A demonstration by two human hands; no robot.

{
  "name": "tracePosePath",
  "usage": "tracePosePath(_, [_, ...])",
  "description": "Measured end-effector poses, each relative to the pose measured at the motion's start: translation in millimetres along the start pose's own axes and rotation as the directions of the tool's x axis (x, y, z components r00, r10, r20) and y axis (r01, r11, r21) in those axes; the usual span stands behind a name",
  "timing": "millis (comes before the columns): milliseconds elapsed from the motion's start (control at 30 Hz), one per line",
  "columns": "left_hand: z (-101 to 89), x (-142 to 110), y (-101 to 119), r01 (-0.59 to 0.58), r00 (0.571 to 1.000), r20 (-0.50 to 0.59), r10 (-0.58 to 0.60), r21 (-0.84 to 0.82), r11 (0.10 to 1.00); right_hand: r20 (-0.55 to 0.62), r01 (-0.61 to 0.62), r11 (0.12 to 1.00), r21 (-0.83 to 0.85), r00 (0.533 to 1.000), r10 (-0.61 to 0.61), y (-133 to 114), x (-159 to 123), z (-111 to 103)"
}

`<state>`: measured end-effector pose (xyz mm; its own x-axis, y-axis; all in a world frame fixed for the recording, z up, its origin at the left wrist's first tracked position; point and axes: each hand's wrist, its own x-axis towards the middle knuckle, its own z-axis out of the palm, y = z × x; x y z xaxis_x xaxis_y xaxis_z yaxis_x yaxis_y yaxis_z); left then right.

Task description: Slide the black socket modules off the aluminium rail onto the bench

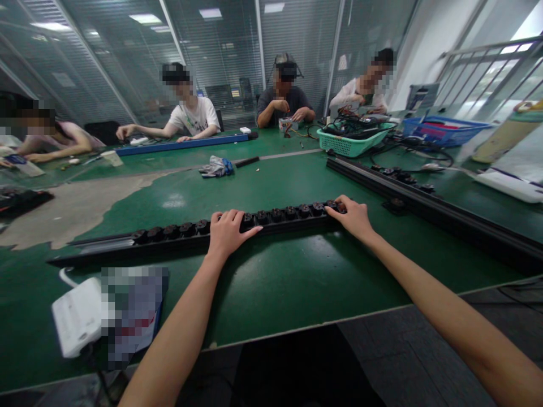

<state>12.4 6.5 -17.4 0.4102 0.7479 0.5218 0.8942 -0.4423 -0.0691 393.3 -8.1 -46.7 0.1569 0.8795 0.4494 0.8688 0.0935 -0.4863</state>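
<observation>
A black extruded rail (pixel 169 244) lies crosswise on the green workbench (pixel 297 282), rising slightly rightward, topped by round dark fittings (pixel 275 215). The left hand (pixel 231 233) and right hand (pixel 351 217) lie narrowly cupped over it; grip cannot be told.

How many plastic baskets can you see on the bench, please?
2: a teal basket holding cables, and a blue basket to its right. Others may be hidden.

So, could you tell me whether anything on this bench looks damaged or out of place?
Yes, the green mat is worn away on the left, exposing a large pale patch with a ragged edge.
</observation>
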Motion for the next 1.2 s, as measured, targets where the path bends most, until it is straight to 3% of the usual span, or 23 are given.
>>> tracePosePath(1200, [3.0,0,-1,-0.017,0.999,-0.032,0.018,0.017,1.0,-0.068,0.013,0.999,0.029,0.998,-0.011,8,1,9])
